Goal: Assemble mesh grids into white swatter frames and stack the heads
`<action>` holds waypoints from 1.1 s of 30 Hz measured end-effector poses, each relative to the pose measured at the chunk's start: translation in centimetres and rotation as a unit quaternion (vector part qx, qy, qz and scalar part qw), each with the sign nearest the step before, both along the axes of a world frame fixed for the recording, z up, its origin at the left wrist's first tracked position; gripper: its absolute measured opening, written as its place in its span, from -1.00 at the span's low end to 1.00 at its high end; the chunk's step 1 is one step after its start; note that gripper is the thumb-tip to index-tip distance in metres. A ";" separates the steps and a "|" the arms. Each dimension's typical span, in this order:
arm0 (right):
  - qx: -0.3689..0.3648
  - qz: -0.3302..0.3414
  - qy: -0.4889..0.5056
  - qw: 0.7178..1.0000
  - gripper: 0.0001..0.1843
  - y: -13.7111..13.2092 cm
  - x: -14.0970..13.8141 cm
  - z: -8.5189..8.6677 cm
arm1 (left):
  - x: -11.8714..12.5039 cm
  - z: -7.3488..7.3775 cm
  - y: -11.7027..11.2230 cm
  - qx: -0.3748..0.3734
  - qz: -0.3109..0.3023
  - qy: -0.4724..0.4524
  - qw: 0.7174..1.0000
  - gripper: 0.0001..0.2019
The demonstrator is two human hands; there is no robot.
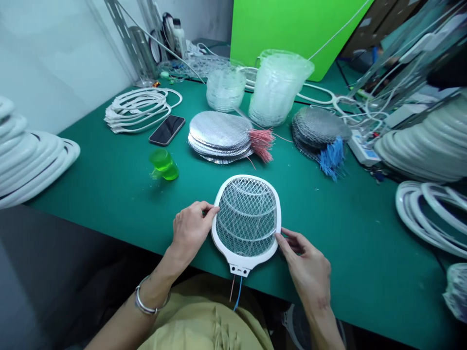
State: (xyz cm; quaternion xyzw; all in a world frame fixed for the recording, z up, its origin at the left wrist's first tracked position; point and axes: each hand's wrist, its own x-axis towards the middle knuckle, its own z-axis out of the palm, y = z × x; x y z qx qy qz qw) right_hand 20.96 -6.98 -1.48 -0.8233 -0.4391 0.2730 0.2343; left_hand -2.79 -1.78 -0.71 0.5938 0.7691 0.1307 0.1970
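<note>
Two bare hands hold a white oval plastic frame (246, 216) filled with layered silver wire mesh. It lies flat at the near edge of the green table mat (109, 189), its short neck toward the person. The left hand (189, 231) pinches the left rim between thumb and curled fingers; the right hand (308, 270) closes narrowly on the lower right rim, fingertips on the plastic. A thin red and blue wire pair (236, 290) dangles from the neck over the table edge. The frame looks light and fairly stiff at the rim, though the mesh probably dents under a press and the wires could snag or tear loose. The smooth rim seems the safe grip, at opposite sides, clear of mesh and wires. Beyond lie a stack of silver mesh discs with red wire tails (219, 136) and a translucent green plastic cup (165, 164)
</note>
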 end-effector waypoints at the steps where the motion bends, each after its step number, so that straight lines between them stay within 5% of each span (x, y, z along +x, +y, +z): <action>1: 0.000 -0.002 -0.002 1.000 -0.51 0.0 0.0 -0.1 | 0.1 0.1 0.0 -0.005 0.004 0.012 1.000 -0.80; 19: -0.021 0.000 -0.120 0.993 -0.51 -0.8 -1.3 -0.2 | 1.0 -0.4 -0.4 -0.005 0.025 0.057 0.998 -0.75; 25: 0.017 0.021 -0.059 0.998 -0.44 -1.5 -1.2 -1.1 | 1.0 -0.4 -0.7 -0.002 0.022 0.068 0.997 -0.75; 33: -0.021 0.004 -0.076 0.997 -0.40 -1.4 -1.6 -1.0 | 0.9 0.1 -1.1 -0.027 0.009 0.052 0.998 -0.76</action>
